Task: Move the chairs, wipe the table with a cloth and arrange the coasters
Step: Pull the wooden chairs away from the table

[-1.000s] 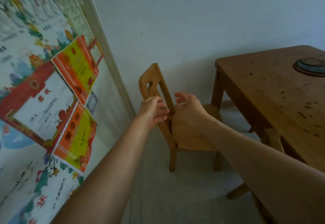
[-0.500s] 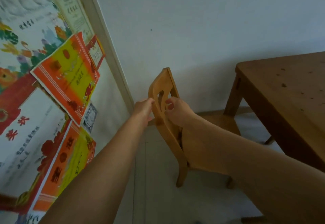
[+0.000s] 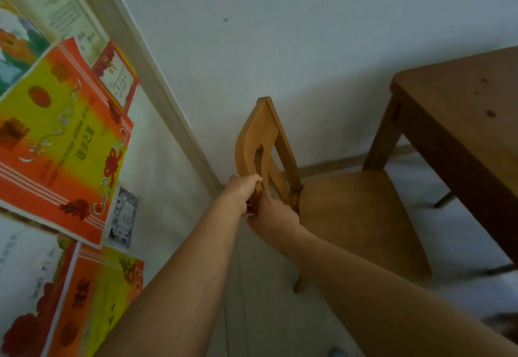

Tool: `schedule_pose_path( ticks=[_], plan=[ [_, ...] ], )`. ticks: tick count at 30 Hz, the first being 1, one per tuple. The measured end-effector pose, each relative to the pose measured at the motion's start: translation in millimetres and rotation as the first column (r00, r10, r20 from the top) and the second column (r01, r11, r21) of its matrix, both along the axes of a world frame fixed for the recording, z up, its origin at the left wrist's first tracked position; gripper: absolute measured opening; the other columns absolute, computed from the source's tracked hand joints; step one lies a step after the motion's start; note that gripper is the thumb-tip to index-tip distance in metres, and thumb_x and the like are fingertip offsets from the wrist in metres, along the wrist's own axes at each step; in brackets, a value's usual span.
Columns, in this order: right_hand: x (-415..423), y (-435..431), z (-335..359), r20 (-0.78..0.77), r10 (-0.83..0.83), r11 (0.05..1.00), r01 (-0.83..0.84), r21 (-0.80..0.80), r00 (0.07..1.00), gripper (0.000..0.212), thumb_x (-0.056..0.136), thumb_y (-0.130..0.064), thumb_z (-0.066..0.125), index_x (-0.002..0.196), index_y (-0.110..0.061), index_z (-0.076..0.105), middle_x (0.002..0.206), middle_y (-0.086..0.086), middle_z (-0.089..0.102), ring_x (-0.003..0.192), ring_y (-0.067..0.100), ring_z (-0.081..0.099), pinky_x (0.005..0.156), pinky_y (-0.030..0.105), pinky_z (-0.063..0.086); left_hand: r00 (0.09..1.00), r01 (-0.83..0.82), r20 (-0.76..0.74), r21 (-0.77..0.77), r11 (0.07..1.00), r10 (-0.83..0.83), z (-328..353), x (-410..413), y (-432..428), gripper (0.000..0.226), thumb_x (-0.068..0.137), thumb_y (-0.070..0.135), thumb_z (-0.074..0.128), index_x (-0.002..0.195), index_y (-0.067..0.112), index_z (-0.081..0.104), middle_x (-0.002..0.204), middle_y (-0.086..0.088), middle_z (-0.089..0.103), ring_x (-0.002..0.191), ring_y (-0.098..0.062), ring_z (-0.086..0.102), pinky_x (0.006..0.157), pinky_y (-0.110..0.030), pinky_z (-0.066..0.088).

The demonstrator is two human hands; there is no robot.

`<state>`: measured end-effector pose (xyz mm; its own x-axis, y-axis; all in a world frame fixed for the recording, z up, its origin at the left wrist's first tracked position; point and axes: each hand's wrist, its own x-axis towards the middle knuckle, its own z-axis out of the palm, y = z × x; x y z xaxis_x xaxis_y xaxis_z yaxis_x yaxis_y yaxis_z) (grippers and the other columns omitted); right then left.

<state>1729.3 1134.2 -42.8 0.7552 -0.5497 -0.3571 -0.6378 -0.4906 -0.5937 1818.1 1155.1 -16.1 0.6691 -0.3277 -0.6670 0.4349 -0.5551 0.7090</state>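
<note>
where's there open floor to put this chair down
Both the left hand and the right hand grip the chair by its backrest. Bare floor runs toward the camera between the poster wall and the chair's seat. It is tight on the right, where the seat nears the table.

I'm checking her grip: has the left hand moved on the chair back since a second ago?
Yes. The left hand has closed around the chair back, lower down near the seat; it was open and loose beside it.

Orange-yellow certificates [image 3: 60, 143] hung on left board; white wall [image 3: 280, 34] behind; pale floor [image 3: 269, 314] below; small dark sticker [image 3: 123, 216] near certificates.
</note>
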Motion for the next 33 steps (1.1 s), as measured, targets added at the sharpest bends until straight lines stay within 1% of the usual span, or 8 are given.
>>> schedule_pose_path(
  ticks=[5, 8, 12, 15, 21, 25, 28, 33],
  plan=[
    [-6.1, 0.6, 4.8, 0.068, -0.041, 0.998, 0.038, 0.040, 0.997, 0.047, 0.088, -0.013, 0.053, 0.133, -0.020, 0.042, 0.110, 0.002, 0.063, 0.101, 0.023, 0.064, 0.083, 0.036, 0.053, 0.996, 0.023, -0.084, -0.068, 0.997, -0.029, -26.7, 7.9, -4.7, 0.048, 0.072, 0.012, 0.068, 0.118, 0.010, 0.058, 0.097, -0.013, 0.065, 0.085, -0.029, 0.064, 0.061, -0.037, 0.055],
    [-21.8, -1.1, 7.2, 0.068, -0.046, 0.994, 0.039, 0.098, 0.997, 0.048, 0.086, -0.008, 0.054, 0.132, -0.017, 0.044, 0.111, 0.004, 0.064, 0.100, 0.023, 0.064, 0.086, 0.037, 0.054, 0.997, 0.050, -0.062, -0.062, 0.997, -0.054, -32.3, -2.9, -4.0, 0.018, 0.065, 0.007, 0.060, 0.082, 0.008, 0.054, 0.068, -0.010, 0.054, 0.061, -0.025, 0.055, 0.048, -0.028, 0.049],
    [-53.1, -12.7, 3.8, 0.057, -0.083, 0.993, 0.077, 0.091, 0.995, 0.044, 0.084, -0.007, 0.057, 0.126, -0.020, 0.051, 0.106, 0.001, 0.064, 0.096, 0.020, 0.065, 0.085, 0.038, 0.056, 0.991, 0.104, -0.074, -0.115, 0.988, -0.113, -28.1, -37.5, -9.6, 0.016, 0.071, 0.005, 0.055, 0.061, 0.012, 0.045, 0.044, -0.003, 0.047, 0.044, -0.019, 0.050, 0.044, -0.023, 0.045],
    [-73.6, -26.4, 5.5, 0.043, -0.111, 0.993, 0.109, 0.050, 0.993, 0.039, 0.085, -0.008, 0.058, 0.122, -0.023, 0.055, 0.101, -0.002, 0.065, 0.089, 0.018, 0.066, 0.081, 0.036, 0.057, 0.990, 0.111, -0.066, -0.144, 0.983, -0.121, -24.0, -61.0, -20.7, 0.016, 0.076, 0.005, 0.056, 0.063, 0.011, 0.048, 0.038, 0.000, 0.050, 0.051, -0.021, 0.054, 0.045, -0.024, 0.046],
    [-121.2, -64.5, 8.1, -0.038, -0.151, 0.985, 0.147, -0.086, 0.988, 0.024, 0.086, -0.020, 0.059, 0.109, -0.023, 0.058, 0.097, -0.002, 0.064, 0.087, 0.021, 0.065, 0.076, 0.035, 0.055, 0.984, 0.146, -0.081, -0.158, 0.977, -0.160, -21.6, -104.4, -60.7, 0.007, 0.075, 0.006, 0.058, 0.081, 0.008, 0.055, 0.062, -0.010, 0.057, 0.064, -0.027, 0.059, 0.050, -0.034, 0.052],
    [-154.0, -91.8, 12.5, -0.080, -0.196, 0.974, 0.184, -0.131, 0.977, 0.016, 0.088, -0.021, 0.060, 0.104, -0.022, 0.058, 0.091, -0.003, 0.061, 0.079, 0.017, 0.060, 0.069, 0.031, 0.048, 0.979, 0.142, -0.117, -0.203, 0.969, -0.168, -24.2, -132.9, -90.5, 0.026, 0.078, 0.004, 0.058, 0.102, 0.012, 0.052, 0.077, -0.014, 0.058, 0.074, -0.031, 0.061, 0.061, -0.044, 0.057],
    [-177.7, -112.7, 16.3, -0.099, -0.229, 0.964, 0.212, -0.157, 0.968, 0.015, 0.088, -0.023, 0.060, 0.103, -0.022, 0.058, 0.090, -0.004, 0.060, 0.078, 0.016, 0.059, 0.069, 0.031, 0.047, 0.979, 0.131, -0.124, -0.224, 0.966, -0.161, -28.8, -153.0, -116.2, 0.056, 0.072, 0.006, 0.062, 0.124, 0.020, 0.048, 0.093, -0.016, 0.062, 0.083, -0.036, 0.064, 0.052, -0.045, 0.057],
    [-217.5, -150.4, 18.7, -0.108, -0.288, 0.947, 0.267, -0.180, 0.951, 0.017, 0.085, -0.031, 0.069, 0.094, -0.024, 0.056, 0.083, -0.006, 0.061, 0.071, 0.011, 0.061, 0.061, 0.025, 0.049, 0.970, 0.136, -0.166, -0.228, 0.964, -0.176, -33.4, -189.9, -158.7, 0.078, 0.064, 0.010, 0.067, 0.136, 0.025, 0.042, 0.109, -0.017, 0.061, 0.087, -0.038, 0.064, 0.051, -0.051, 0.057]
  ],
)
